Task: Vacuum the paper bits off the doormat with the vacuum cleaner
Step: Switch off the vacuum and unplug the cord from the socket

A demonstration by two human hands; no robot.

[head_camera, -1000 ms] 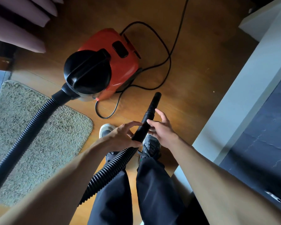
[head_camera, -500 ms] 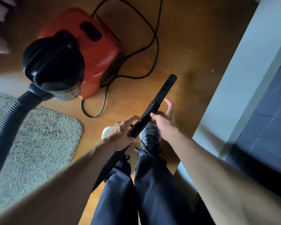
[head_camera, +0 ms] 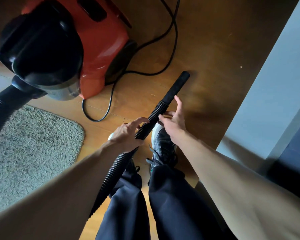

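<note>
The ribbed hose (head_camera: pixel 151 116) is gripped by the left hand (head_camera: pixel 126 135), whose fingers are curled round it. It is pinched farther along between the thumb and fingers of the right hand (head_camera: pixel 174 122), with the index finger stretched toward the rigid nozzle (head_camera: pixel 176 89). The nozzle is aimed far and right over the wooden floor (head_camera: pixel 215 49), well apart from the doormat (head_camera: pixel 29 144), which lies at the near left.

Trouble is judged likeliest from the hose: it is run down beside the black shoe (head_camera: pixel 163 146), so a foot could be snagged when the swing to the mat is made. The power cord (head_camera: pixel 96 120) lies near the nozzle tip and could be dragged along. If the hose is pulled taut, the red vacuum cleaner (head_camera: pixel 102 45) could be tugged onto the mat. The shaggy pile might also be drawn into the opening.

No paper bits can be made out on the mat, whose left part is cut off. The fingers beneath the hose are hidden, the cleaner's far end is cropped, and whether it is switched on cannot be told
</note>
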